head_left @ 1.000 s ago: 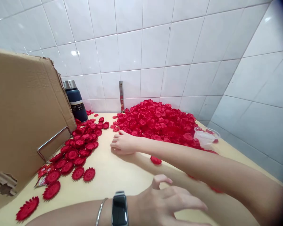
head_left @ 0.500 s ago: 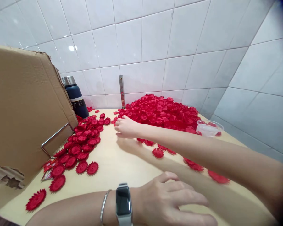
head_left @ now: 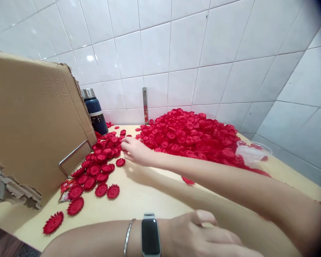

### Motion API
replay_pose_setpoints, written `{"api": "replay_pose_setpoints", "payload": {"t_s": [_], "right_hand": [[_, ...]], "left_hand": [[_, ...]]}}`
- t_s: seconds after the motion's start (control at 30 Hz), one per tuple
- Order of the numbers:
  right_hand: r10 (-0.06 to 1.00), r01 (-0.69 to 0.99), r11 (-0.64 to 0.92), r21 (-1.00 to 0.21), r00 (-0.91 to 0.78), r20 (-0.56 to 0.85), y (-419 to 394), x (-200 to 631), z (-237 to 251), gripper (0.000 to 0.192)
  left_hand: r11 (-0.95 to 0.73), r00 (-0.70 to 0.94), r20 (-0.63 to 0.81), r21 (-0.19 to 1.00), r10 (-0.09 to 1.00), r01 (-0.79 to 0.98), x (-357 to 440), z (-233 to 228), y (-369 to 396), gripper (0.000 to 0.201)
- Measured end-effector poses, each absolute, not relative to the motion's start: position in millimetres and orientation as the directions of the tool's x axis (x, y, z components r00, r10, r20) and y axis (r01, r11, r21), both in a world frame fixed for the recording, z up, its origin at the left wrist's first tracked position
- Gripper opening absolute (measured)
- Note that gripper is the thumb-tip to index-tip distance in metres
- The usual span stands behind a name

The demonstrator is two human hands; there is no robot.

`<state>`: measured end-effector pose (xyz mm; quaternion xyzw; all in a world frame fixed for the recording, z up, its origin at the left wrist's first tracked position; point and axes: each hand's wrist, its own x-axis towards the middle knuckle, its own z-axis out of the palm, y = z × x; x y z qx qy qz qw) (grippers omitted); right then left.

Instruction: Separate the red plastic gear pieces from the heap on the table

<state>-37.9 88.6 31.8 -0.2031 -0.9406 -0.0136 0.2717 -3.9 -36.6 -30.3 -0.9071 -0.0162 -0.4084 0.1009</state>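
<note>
My right hand (head_left: 136,151) reaches across from the right, its fingers bent down at the right edge of a smaller group of red toothed discs (head_left: 101,157). Whatever is under those fingertips is hidden. One red disc (head_left: 120,162) lies just below the fingers. My left hand (head_left: 203,233), with a watch and a bracelet at the wrist, rests low in front, fingers stretched out and holding nothing visible. Behind my right arm rises a large heap of red toothed discs (head_left: 192,132).
A torn cardboard box (head_left: 40,114) stands at the left, with a metal wire handle (head_left: 73,157) beside it. A dark blue bottle (head_left: 95,110) and a metal bracket (head_left: 145,105) are at the back. A clear plastic tub (head_left: 247,155) sits right of the heap, near the tiled wall (head_left: 182,43).
My right hand has moved left from the heap's edge to the smaller group, and a disc now lies beside its fingers. The view has shifted a little; my left hand stays low with fingers extended.
</note>
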Motion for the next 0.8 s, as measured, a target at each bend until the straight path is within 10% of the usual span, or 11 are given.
{"api": "replay_pose_setpoints", "payload": {"t_s": [0.23,0.4,0.63,0.8], "right_hand": [[0.647,0.492,0.755,-0.433,-0.450,0.615,49,103,43,0.003],[0.762,0.258,0.648,-0.717,-0.234,0.604,-7,159,-2,0.031],[0.547,0.212,0.831,-0.514,-0.480,0.686,-23,161,-27,0.044],[0.591,0.224,0.802,-0.554,-0.437,0.678,-18,158,-24,0.041]], "left_hand": [[-0.913,0.560,0.723,0.352,0.405,0.206,-4,-9,-41,0.021],[-0.372,0.344,0.306,0.917,0.888,0.144,-2,1,-32,0.018],[-0.157,0.397,0.141,0.988,0.907,0.008,2,6,-25,0.022],[-0.080,0.368,0.097,0.995,0.925,-0.061,6,0,-26,0.026]]}}
